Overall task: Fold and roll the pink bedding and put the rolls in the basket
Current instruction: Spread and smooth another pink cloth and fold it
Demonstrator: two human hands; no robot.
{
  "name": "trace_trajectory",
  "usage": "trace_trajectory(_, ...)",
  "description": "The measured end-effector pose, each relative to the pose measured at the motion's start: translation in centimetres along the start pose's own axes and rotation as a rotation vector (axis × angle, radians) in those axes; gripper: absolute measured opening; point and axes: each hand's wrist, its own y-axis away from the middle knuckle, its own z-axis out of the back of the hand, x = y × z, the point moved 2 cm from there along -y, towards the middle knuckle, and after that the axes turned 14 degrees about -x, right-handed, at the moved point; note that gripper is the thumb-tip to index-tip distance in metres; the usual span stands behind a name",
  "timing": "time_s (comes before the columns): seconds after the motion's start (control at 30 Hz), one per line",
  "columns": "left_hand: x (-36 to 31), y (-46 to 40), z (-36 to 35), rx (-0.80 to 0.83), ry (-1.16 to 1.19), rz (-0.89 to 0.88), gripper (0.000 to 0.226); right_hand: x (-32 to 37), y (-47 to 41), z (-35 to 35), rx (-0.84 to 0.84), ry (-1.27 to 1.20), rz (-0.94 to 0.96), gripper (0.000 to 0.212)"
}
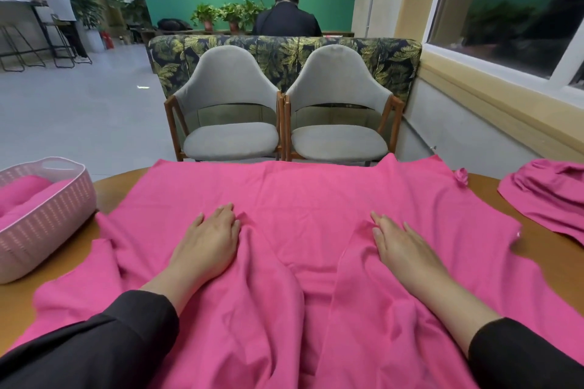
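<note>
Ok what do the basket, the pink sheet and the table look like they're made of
Basket: likely moulded plastic, pale pink and matte, its wall pierced with regular rows of slots.
Pink sheet: thin woven fabric, perhaps cotton, matte, falling in soft creases.
Table: looks like wood or wood veneer, brown with a smooth, slight sheen.

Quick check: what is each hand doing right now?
Left hand: open, flat on the pink sheet, holding nothing.
Right hand: open, flat on the sheet, holding nothing.

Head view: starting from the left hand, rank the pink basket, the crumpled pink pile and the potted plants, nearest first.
Measured from the left hand:
1. Pink basket, on the table's left edge.
2. Crumpled pink pile, at the table's far right.
3. Potted plants, beyond the chairs by the green wall.
</note>
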Motion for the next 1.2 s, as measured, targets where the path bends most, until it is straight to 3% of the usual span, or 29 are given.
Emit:
trace_trajectory(0.3,-0.3,4.4,1.3,-0.002,0.046,-0.002,0.052,0.5,4.5,1.8,-0.016,-0.064,-0.023,0.051)
trace_trajectory(0.4,-0.3,4.3,1.8,-0.060,0.129,0.070,0.038,1.1,4.6,3.2,-0.020,-0.195,-0.092,0.032)
trace_trajectory(0.5,0.8,1.5,4.3,-0.281,0.338,0.238,0.027,0.8,2.6,7.0,-0.210,-0.415,-0.196,0.023)
trace_trajectory(0.6,3.7,-3.4,7.4,-0.401,0.297,0.310,0.029,-0.8,-1.8,10.8,-0.445,-0.400,-0.245,0.022)
trace_trajectory(0.77,4.2,-6.3,7.5,-0.168,-0.112,0.209,0.018,-4.6,-5.7,9.7,-0.361,-0.355,-0.361,0.026)
trace_trajectory(0.87,-2.8,-5.9,6.2,-0.200,0.104,0.028,0.025,-5.3,-5.0,7.7,-0.281,-0.414,-0.374,0.023)
trace_trajectory(0.97,-12.8,-2.7,4.3,0.153,0.354,-0.139,0.034,-5.1,-4.4,7.2,-0.285,-0.512,-0.389,0.023)
trace_trajectory(1.1,-20.1,0.5,0.9,0.487,0.301,-0.132,0.057,-5.6,-3.4,7.2,-0.240,-0.756,-0.490,0.020)
trace_trajectory(1.2,-21.4,1.1,0.0,0.473,0.162,-0.166,0.047,-5.8,-2.3,7.6,-0.159,-0.938,-0.547,0.026)
